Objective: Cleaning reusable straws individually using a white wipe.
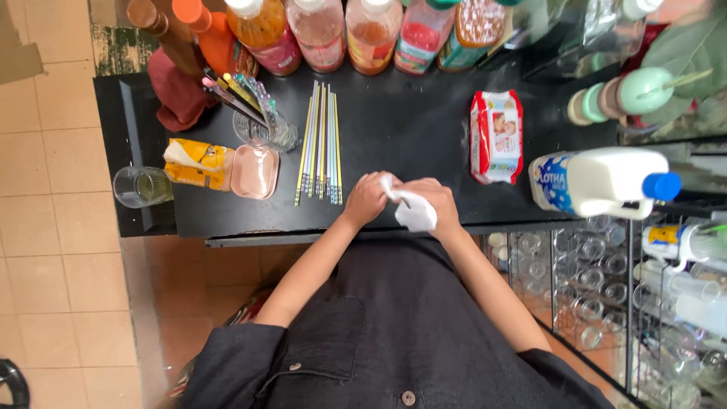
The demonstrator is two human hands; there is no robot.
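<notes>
Wipe (416,214) is bunched up btwn both hands rn, white and crumpled, just over the near edge of the black worktop (409,129). Left hand (366,198) is closed on its upper end, right hand (433,203) wrapped round the rest, knuckles touching basically. Row of pastel straws (321,144) lies just past my left hand, w/ a pink lidded tub (254,172) and yellow pack (198,163) further left. Red-white wipes pack (496,136) sits beyond my right hand, white milk jug (594,181) on its side further right. Bottles (371,30) lined up at the far edge.
</notes>
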